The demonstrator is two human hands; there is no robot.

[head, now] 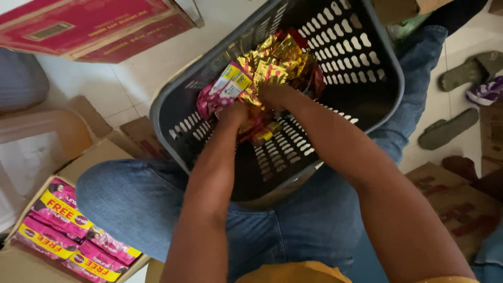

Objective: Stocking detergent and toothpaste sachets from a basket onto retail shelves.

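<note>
While both arms reach into the grey basket (367, 99), left hand (233, 112) grips pink sachets (222, 91), right hand (272, 94) clutches gold sachets (283, 57), crate (94, 26) behind.

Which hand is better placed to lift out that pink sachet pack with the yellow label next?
Left, probably. The left hand is already against the pink sachet pack in the grey basket, while the right hand is buried among the gold sachets further right.

Pale tiled floor (131, 84) strewn with flattened brown cardboard (461, 204), a red carton (94, 26) and dark green sandals (448, 128), in soft daylight.
</note>
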